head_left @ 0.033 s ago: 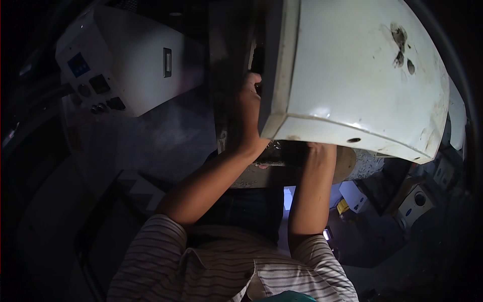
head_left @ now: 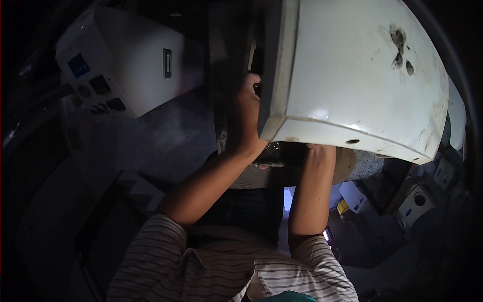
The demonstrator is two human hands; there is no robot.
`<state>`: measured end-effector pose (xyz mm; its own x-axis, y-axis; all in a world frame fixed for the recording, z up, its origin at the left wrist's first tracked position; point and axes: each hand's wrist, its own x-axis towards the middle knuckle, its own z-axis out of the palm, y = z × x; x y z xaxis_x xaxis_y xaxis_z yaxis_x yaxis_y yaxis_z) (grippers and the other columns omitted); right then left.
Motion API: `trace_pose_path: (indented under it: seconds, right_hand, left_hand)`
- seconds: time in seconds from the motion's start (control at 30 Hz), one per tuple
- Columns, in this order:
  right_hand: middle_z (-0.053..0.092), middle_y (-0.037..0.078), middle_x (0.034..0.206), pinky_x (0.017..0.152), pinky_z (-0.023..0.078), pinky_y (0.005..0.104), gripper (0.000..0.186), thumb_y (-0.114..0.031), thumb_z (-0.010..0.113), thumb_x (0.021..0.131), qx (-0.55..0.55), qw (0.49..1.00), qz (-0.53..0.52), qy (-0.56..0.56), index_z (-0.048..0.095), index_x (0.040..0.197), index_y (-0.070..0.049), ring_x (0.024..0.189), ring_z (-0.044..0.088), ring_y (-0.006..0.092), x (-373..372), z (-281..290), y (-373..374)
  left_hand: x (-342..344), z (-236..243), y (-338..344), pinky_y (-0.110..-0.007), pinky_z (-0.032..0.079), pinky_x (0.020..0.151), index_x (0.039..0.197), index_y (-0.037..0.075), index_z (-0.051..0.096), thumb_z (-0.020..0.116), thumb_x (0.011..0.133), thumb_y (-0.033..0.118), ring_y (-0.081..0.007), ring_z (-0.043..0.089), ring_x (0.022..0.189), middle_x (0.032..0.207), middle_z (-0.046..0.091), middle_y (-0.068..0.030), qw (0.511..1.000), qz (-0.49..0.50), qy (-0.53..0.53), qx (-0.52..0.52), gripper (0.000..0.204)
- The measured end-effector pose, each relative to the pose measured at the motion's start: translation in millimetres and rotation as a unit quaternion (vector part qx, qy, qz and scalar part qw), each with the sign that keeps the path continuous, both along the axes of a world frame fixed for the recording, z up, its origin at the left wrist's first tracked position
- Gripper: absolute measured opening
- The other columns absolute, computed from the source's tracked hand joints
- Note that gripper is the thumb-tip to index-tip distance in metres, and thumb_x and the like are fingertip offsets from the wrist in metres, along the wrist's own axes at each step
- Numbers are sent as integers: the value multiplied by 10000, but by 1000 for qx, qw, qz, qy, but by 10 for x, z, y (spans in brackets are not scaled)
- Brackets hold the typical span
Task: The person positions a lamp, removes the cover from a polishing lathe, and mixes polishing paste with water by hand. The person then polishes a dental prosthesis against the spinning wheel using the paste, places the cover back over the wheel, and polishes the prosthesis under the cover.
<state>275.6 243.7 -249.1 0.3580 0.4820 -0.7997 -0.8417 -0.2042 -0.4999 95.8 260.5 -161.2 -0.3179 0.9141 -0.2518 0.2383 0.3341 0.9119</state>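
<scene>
A large white machine cover (head_left: 362, 80), scuffed and with dark holes worn in its face, hangs over both my hands. My left hand (head_left: 247, 113) reaches up along the cover's left edge. Its visible finger is bent inward at a dark gap beside that edge, and whatever it grips is hidden. My right forearm (head_left: 312, 191) runs up beneath the cover's lower edge, which hides the fingers of my right hand. Between my wrists, a dark opening with shiny bits (head_left: 273, 147) shows above a worn, rounded base (head_left: 342, 163).
To the left stands a white machine housing (head_left: 146, 60) with a control panel and a recessed handle. Farther right, below the cover, are a small white box (head_left: 353, 196), a yellow object (head_left: 342, 206) and a white unit with a round dark port (head_left: 416, 201). The surroundings are dim.
</scene>
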Motion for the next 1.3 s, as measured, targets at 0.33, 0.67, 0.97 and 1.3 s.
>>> trace_pose_path:
  seconds: [0.33, 0.67, 0.97, 1.3]
  right_hand:
    - [616, 181, 1105, 905, 425, 422, 324, -236, 577, 834, -35, 566, 628, -533, 618, 1076, -25, 1063, 557, 337, 15, 748, -309]
    - [643, 158, 1018, 854, 440, 436, 307, -275, 597, 796, 62, 549, 514, -656, 650, 997, -48, 983, 585, 350, -167, 816, -209]
    - [655, 134, 940, 816, 455, 439, 283, -258, 646, 776, 55, 553, 558, -617, 655, 957, -41, 904, 609, 331, -205, 787, -287]
    - [650, 141, 979, 833, 452, 440, 328, -273, 650, 778, 50, 526, 578, -622, 649, 1012, -43, 939, 604, 327, -149, 671, -391]
  left_hand:
    - [28, -196, -505, -223, 444, 726, 1049, -8, 538, 646, 714, -44, -96, 567, 796, 880, 611, -48, 991, -62, -81, 83, 353]
    - [88, -130, -352, -232, 445, 742, 1030, -1, 548, 631, 751, -25, -95, 564, 809, 875, 607, -35, 973, -36, -167, 154, 291]
    - [40, -297, -421, -240, 450, 726, 1021, -9, 551, 642, 761, 17, -101, 566, 804, 868, 599, -37, 977, -30, -143, 155, 277]
    - [-20, -217, -353, -248, 467, 708, 1039, -18, 552, 642, 789, 79, -112, 581, 786, 852, 608, -45, 973, -39, -188, 126, 283]
